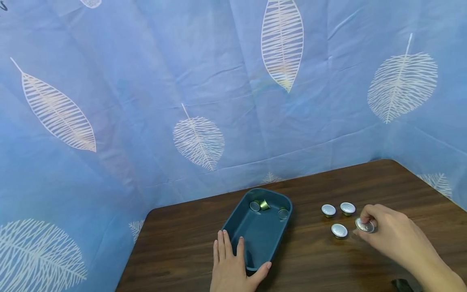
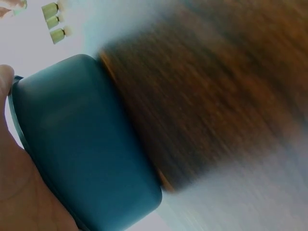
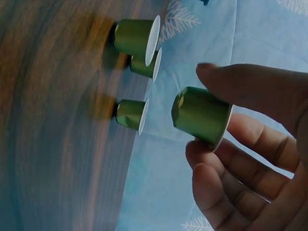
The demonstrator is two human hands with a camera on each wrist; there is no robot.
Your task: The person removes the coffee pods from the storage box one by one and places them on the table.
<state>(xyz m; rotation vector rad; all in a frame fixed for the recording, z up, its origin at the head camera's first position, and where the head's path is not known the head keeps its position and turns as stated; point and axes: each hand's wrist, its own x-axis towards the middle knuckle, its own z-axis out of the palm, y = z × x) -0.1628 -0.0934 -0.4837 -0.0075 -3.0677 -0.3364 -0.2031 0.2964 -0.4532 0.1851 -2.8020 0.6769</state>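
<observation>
Three green capsules [image 1: 339, 231] stand foil side up on the brown table [image 1: 175, 239], and just beside them my right hand [image 1: 392, 232] pinches a fourth capsule [image 3: 201, 115] between thumb and fingers. My left hand [image 1: 233, 265] lies spread, its fingers straight, touching the near end of the blue tray [image 1: 260, 239]. Three more capsules [image 1: 264, 205] lie inside, toward its far end.

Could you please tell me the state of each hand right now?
Left hand: open, touching the near end of the blue tray.
Right hand: closed, holding one green capsule.
</observation>
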